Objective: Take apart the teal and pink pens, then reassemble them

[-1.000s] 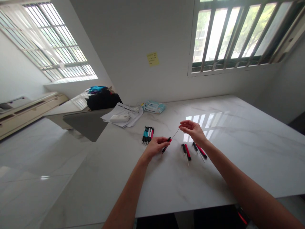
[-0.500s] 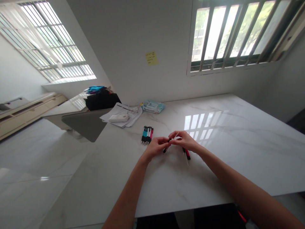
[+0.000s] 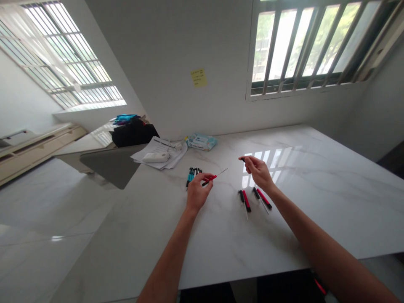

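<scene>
My left hand (image 3: 197, 195) is closed around a red and black pen barrel (image 3: 212, 178), with a thin refill (image 3: 222, 171) sticking out of its end toward the right. Apart from it, my right hand (image 3: 260, 173) pinches a small black pen part (image 3: 242, 159). Below the right hand, two sets of pen parts lie on the table: red barrels (image 3: 246, 201) with black ends, short black pieces (image 3: 255, 193) and slim white refills (image 3: 246, 211). Behind my left hand is a row of pens (image 3: 190, 176), partly covered by the fingers.
Toward the wall, papers (image 3: 172, 158) lie under a white device (image 3: 156, 157), beside a blue wipes pack (image 3: 202, 142). A black bag (image 3: 134, 131) sits farther left, near a grey panel (image 3: 110, 164). The marble-patterned table (image 3: 331, 193) extends right.
My hands were together on one pen and are now apart. The black part has come away rightward and up in my right hand, exposing the refill. Both part sets now show fully.
</scene>
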The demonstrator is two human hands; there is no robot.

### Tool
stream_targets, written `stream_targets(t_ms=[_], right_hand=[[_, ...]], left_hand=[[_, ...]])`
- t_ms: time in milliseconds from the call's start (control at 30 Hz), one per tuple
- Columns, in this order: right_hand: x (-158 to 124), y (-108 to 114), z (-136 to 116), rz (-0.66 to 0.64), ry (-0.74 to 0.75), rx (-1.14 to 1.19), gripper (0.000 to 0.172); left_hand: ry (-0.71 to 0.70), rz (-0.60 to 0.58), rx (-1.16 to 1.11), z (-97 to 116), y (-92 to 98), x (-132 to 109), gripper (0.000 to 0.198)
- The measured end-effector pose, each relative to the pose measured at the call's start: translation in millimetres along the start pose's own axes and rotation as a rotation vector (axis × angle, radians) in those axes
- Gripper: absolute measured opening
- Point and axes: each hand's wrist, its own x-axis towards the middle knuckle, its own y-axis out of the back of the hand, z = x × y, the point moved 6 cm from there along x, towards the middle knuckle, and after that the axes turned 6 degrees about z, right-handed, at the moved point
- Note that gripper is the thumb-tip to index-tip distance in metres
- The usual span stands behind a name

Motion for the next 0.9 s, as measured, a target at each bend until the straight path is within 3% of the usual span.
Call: stream_targets(t_ms=[200,433,900], right_hand=[[-15,-21,-14,-0.193,0.187,-0.285,0.032],[-13,-21,-11,-0.184,0.123,-0.188,0.017],[-19,-28,-13,-0.267,0.107,-0.169,0.020]], left_hand=[[-0.064,0.035,0.065,1,3.3,0,0.021],[-0.124,0.057,0.082,10,6.5,0,0.022],[-0.112,-0.016,0.069,12,2.1,-2,0.020]])
